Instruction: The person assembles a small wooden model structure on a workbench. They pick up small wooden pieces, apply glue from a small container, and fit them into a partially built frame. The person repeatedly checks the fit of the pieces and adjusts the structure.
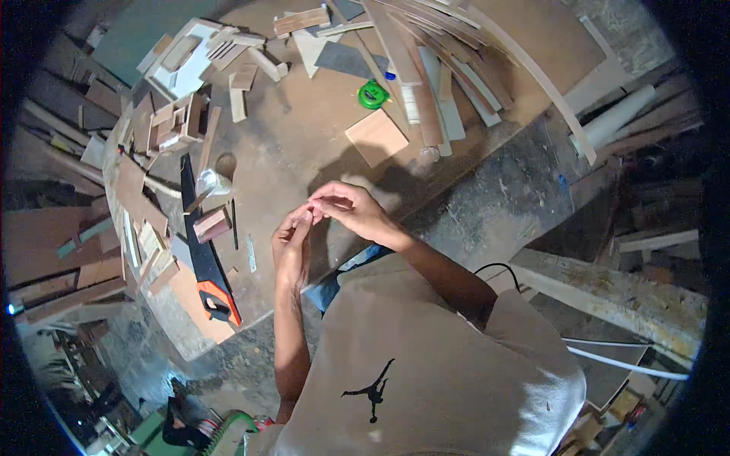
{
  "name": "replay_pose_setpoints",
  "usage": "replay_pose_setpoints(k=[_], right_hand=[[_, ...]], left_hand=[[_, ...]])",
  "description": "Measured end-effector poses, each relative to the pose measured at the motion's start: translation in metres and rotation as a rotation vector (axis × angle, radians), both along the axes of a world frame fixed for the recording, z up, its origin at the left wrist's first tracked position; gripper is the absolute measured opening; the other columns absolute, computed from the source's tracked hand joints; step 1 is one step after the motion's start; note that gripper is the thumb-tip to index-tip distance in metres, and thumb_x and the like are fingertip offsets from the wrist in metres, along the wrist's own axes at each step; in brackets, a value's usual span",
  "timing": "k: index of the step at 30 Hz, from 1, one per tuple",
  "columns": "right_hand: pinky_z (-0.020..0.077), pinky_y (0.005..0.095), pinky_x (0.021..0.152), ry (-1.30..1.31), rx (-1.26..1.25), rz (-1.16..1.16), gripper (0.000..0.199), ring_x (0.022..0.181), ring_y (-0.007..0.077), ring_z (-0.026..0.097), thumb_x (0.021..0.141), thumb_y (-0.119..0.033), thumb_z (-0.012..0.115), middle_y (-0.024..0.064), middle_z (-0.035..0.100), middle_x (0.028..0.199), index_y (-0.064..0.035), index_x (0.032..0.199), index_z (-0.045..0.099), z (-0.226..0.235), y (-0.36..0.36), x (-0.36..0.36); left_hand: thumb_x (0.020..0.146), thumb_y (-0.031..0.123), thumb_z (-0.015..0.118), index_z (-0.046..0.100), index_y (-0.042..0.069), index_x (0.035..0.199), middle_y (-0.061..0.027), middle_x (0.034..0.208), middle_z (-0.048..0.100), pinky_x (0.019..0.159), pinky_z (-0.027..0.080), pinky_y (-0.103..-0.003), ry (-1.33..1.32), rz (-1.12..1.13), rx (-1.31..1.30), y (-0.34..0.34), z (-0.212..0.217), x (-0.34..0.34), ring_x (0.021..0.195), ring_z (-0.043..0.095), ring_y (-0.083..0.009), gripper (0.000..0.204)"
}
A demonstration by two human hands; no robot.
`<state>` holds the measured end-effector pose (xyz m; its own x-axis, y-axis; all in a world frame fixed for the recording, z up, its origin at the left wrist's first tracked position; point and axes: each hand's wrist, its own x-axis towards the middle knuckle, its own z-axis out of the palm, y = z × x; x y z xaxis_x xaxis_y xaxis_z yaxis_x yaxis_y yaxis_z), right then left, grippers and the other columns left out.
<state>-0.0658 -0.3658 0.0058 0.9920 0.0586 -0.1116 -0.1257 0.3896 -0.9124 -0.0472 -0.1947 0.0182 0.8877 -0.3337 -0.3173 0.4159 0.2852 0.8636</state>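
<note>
Both hands meet above the near edge of the wooden worktable [296, 144]. My left hand [290, 242] has its thumb and fingers pinched together. Its fingertips touch those of my right hand [353, 212], which is also closed in a pinch. Whatever they hold between them, if anything, is too small to make out. Beyond my right hand lies a square piece of light wood [377, 137], with a green tape measure [372, 94] farther back. Left of my hands are a dark-wrapped wooden block [212, 225], a thin dark stick [235, 225] and a handsaw [200, 254] with an orange and black handle.
A white cup [215, 182] with a stick in it stands near the saw blade. Behind it sits a small wooden box with compartments [175, 126]. Long wooden strips [433, 68] pile up at the back right. Offcuts [247, 80] lie at the back left.
</note>
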Motion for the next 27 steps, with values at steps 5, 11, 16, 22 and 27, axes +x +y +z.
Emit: replay_pose_setpoints(k=[5,11,16,22,27], right_hand=[[0.0514,0.0244,0.085,0.015,-0.062,-0.111,0.026,0.096,0.0092,0.061,0.09,-0.01,0.072,0.0032,0.063,0.103,-0.0009,0.113,0.062,-0.013,-0.006,-0.01],[0.0514,0.0233,0.082,0.008,0.03,-0.047,0.022,0.091,0.009,0.063,0.091,-0.01,0.071,0.0026,0.065,0.095,0.0011,0.11,0.065,-0.009,0.004,-0.004],[0.0516,0.0226,0.076,0.026,0.047,-0.003,0.017,0.079,0.0091,0.064,0.096,-0.011,0.065,0.0038,0.068,0.085,0.002,0.106,0.07,0.0,0.013,0.006],[0.0464,0.0232,0.058,0.107,-0.02,0.172,0.016,0.062,0.0081,0.058,0.093,-0.016,0.07,0.003,0.065,0.077,-0.0006,0.09,0.067,0.003,0.028,0.017],[0.0436,0.0233,0.061,0.118,-0.092,0.302,0.025,0.064,0.0075,0.055,0.099,-0.022,0.062,0.001,0.06,0.07,-0.0007,0.085,0.063,0.006,0.055,0.015]], left_hand=[[0.094,0.006,0.066,0.065,0.001,0.107,-0.0049,0.097,0.068,0.088,0.047,-0.027,0.092,0.181,-0.039,-0.007,-0.017,0.002,0.091,0.061,-0.0119,0.014],[0.091,0.004,0.069,0.064,0.006,0.095,-0.0025,0.092,0.066,0.085,0.047,-0.027,-0.032,0.239,0.035,0.02,-0.037,-0.017,0.086,0.06,-0.0107,0.007],[0.092,0.007,0.069,0.067,0.005,0.1,-0.004,0.094,0.069,0.082,0.049,-0.028,-0.061,0.333,0.185,0.034,-0.03,-0.037,0.086,0.063,-0.0121,0.009],[0.1,0.025,0.061,0.068,0.003,0.096,-0.0067,0.087,0.069,0.075,0.053,-0.029,0.03,0.398,0.236,0.048,-0.022,-0.056,0.078,0.066,-0.0149,0.023],[0.102,0.028,0.056,0.068,0.0,0.101,-0.0076,0.088,0.07,0.078,0.054,-0.03,0.005,0.503,0.173,0.052,-0.032,-0.06,0.084,0.067,-0.0142,0.03]])
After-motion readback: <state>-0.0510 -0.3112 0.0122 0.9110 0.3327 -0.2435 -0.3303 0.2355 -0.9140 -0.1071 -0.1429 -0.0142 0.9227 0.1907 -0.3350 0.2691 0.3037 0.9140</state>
